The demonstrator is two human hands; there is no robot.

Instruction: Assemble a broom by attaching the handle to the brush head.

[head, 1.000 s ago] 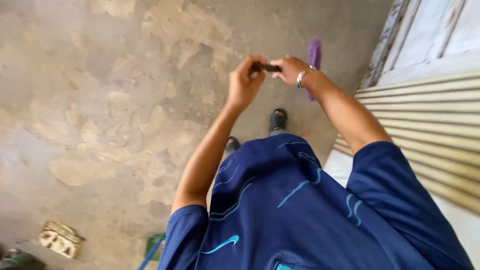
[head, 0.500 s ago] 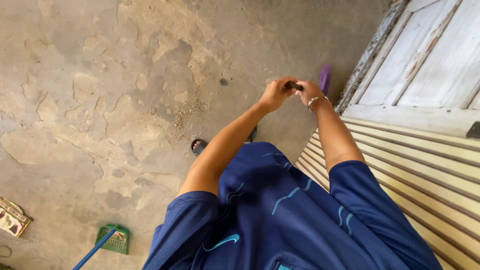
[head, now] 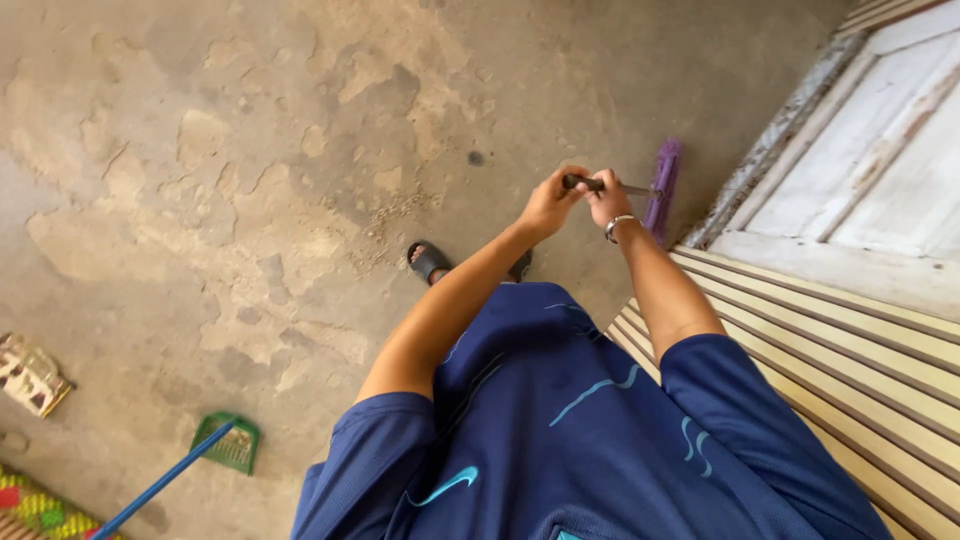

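I stand on a worn concrete floor (head: 250, 180) in a blue shirt. Both arms reach forward and hold the thin dark handle (head: 622, 187) of a broom. My left hand (head: 548, 206) grips the near end of the handle. Just beyond it, my right hand (head: 607, 202), with a silver bracelet at the wrist, is closed on the same handle. The purple broom head (head: 663, 190) rests on the floor by the foot of a pale wooden door (head: 860, 170). My sandalled left foot (head: 428, 262) shows below the arms.
A ribbed, striped panel (head: 850, 350) runs along the right. At lower left lie a green dustpan (head: 232, 447) with a blue handle (head: 150, 490), a small patterned object (head: 30, 375) and a colourful mat corner (head: 40, 505). A little heap of dust (head: 395, 210) sits mid-floor.
The view has swung left and down, so the door and striped panel sit further right. Both hands keep their hold on the handle, and the purple broom head now shows fully.
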